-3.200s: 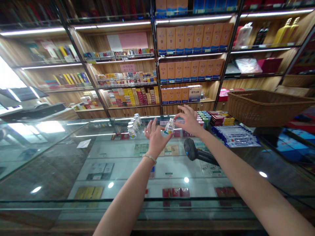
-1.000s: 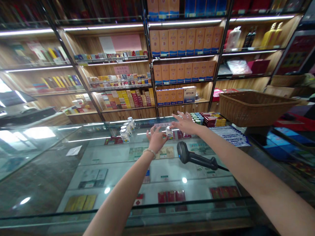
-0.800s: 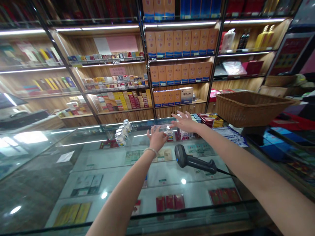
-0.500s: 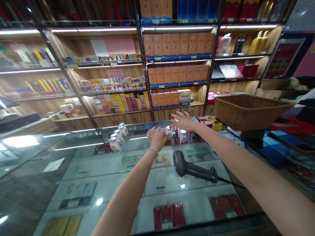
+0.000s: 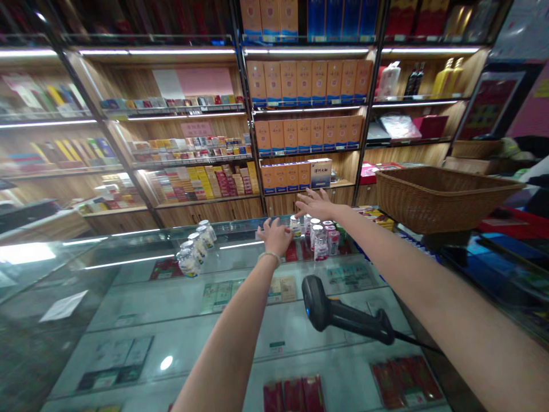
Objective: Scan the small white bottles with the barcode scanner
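My left hand [image 5: 275,237], a band around its wrist, is over the far part of the glass counter [image 5: 231,320]. Its fingers are spread, and the thumb side is close to a small white-capped bottle [image 5: 295,226]; whether they touch I cannot tell. Farther right, my right hand [image 5: 316,204] reaches with fingers outstretched above a cluster of small pink-and-white bottles [image 5: 319,247], partly covering those behind. Off to the left stands a slanting row of similar bottles [image 5: 189,262] with white and yellow labels. Nearer me, a black barcode scanner [image 5: 343,317] lies on the glass.
A wicker basket [image 5: 441,200] stands at the right end of the counter, past my right arm. Red packs [image 5: 294,393] lie under the glass. Behind the counter rise lit shelves holding orange boxes [image 5: 303,80] and many small cartons [image 5: 206,183].
The view has shifted slightly, so the left bottle row appears farther left. The right hand has lifted a little off the bottles, and more of the pink-and-white cluster shows.
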A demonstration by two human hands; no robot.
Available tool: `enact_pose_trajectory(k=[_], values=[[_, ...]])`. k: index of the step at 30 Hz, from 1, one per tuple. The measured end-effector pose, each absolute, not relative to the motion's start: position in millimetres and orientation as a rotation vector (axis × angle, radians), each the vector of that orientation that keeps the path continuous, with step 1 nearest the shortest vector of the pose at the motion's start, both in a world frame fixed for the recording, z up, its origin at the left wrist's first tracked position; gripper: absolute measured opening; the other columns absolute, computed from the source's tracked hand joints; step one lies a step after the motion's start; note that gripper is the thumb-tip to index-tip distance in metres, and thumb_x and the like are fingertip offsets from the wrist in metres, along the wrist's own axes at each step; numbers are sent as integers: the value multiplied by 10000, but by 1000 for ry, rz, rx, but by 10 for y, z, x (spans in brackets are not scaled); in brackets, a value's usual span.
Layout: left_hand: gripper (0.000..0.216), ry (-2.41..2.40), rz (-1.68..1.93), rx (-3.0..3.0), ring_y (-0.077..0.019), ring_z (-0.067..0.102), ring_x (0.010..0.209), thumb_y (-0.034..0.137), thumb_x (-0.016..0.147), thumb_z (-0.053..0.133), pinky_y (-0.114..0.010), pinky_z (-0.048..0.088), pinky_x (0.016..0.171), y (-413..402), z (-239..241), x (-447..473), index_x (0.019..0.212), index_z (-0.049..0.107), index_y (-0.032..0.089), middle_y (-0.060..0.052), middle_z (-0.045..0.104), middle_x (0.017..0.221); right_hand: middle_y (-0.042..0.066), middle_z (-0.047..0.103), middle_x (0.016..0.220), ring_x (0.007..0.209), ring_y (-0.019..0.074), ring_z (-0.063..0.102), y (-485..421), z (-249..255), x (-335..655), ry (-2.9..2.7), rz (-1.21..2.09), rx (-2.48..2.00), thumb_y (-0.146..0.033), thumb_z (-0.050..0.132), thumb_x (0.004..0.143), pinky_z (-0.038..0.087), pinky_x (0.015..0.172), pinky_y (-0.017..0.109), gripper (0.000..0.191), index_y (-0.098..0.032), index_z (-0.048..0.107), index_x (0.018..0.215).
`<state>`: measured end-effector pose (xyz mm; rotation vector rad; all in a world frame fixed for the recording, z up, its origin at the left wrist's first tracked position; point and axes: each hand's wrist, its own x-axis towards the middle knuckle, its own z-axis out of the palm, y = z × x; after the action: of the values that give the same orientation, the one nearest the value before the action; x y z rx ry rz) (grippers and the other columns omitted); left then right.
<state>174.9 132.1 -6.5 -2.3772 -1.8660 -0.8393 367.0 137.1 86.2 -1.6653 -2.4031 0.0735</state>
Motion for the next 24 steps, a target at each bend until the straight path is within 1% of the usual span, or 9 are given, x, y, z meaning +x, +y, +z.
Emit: enact_pose_trajectory(k=[4, 8, 12, 16, 21, 24], values=[[181, -1872, -845, -2360, -346, 298, 1499, 390, 847, 718, -639, 194, 1199, 1438, -60, 1787, 958, 818, 287, -63, 532, 1551, -102, 238, 1703, 1602, 335, 8, 1423, 895, 3668, -2427, 49, -1708, -663, 79, 1007, -118, 1240, 649, 728, -442, 724, 1263], [186, -1863, -835, -2357, -357, 290, 1503, 385, 857, 702, -648, 165, 1209, 1508, -36, 1805, 951, 823, 279, -71, 535, 1548, -106, 235, 1704, 1602, 339, 0, 1461, 917, 3667, -2446, 38, -1719, -669, 71, 1006, -126, 1236, 650, 720, -455, 690, 1305], [193, -1869, -819, -2355, -350, 283, 1509, 401, 866, 693, -657, 164, 1209, 1555, -34, 1815, 964, 820, 293, -62, 527, 1555, -93, 219, 1712, 1603, 328, -15, 1507, 898, 3678, -2445, 41, -1739, -668, 54, 1007, -130, 1233, 645, 730, -449, 667, 1337], [209, -1872, -807, -2352, -355, 284, 1511, 409, 862, 699, -657, 166, 1211, 1610, -51, 1821, 987, 820, 292, -67, 515, 1566, -77, 213, 1716, 1603, 319, -24, 1539, 867, 3696, -2437, 39, -1734, -662, 47, 1009, -128, 1234, 643, 736, -436, 655, 1357], [220, -1879, -798, -2343, -365, 282, 1511, 411, 856, 704, -650, 169, 1217, 1655, -65, 1841, 1002, 821, 296, -65, 517, 1566, -90, 236, 1707, 1602, 333, -8, 1565, 852, 3700, -2441, 20, -1735, -668, 63, 1006, -126, 1238, 644, 725, -441, 655, 1358], [225, -1891, -792, -2334, -355, 291, 1510, 416, 865, 693, -648, 179, 1215, 1652, -66, 1855, 1010, 816, 296, -63, 518, 1565, -95, 243, 1705, 1602, 332, 0, 1584, 843, 3704, -2454, -12, -1737, -656, 72, 1010, -127, 1240, 640, 710, -443, 649, 1364]])
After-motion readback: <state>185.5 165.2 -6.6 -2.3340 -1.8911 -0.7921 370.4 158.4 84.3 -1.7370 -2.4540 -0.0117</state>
